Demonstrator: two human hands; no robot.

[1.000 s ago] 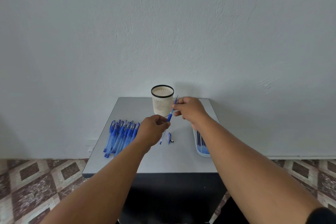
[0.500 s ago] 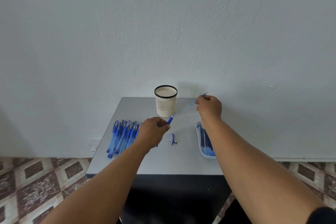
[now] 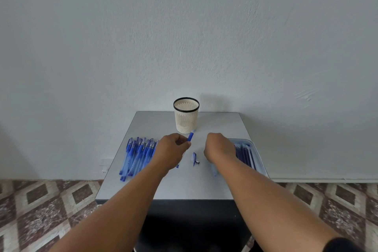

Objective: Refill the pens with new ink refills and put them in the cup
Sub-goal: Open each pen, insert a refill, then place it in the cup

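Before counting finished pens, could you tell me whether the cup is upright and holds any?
Upright: the cup stands on its base, rim up. No pens rise above the rim.

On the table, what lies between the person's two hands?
In the head view, a small blue pen cap lies on the grey table between the left hand, which holds a pen barrel, and the right hand.

my left grip holds a blue pen barrel tilted toward the slotted cream cup; capped pens lie left, refills in a tray right.
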